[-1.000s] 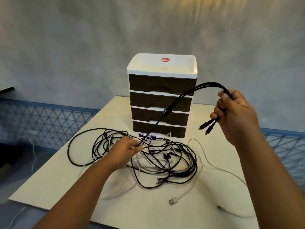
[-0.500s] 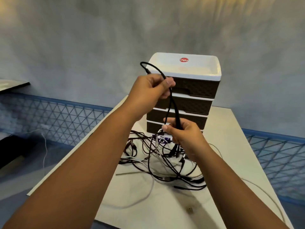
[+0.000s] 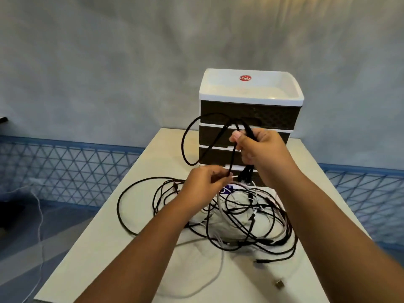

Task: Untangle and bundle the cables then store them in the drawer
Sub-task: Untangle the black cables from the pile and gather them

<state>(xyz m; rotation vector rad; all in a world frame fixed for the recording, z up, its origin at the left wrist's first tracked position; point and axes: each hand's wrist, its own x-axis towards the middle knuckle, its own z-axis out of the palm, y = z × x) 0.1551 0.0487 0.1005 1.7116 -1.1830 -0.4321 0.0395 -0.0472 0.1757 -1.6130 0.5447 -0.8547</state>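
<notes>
A black cable (image 3: 185, 138) is held up in front of the drawer unit (image 3: 249, 119), looped out to the left and folded over at the top. Its doubled strands are gripped by the right hand (image 3: 260, 147), whose fingers (image 3: 237, 136) are curled round them, with the connector ends (image 3: 246, 176) hanging just below the fist. One strand runs down to the left hand (image 3: 205, 184), where it is pinched between thumb and fingertips, lower and nearer the camera. Beneath both hands a tangle of black and white cables (image 3: 251, 219) is spread over the pale worktop (image 3: 122, 248), reaching from a wide black loop on the left to the right forearm. The unit's four dark drawers are seen closed under a white top tray, at the far edge of the worktop
</notes>
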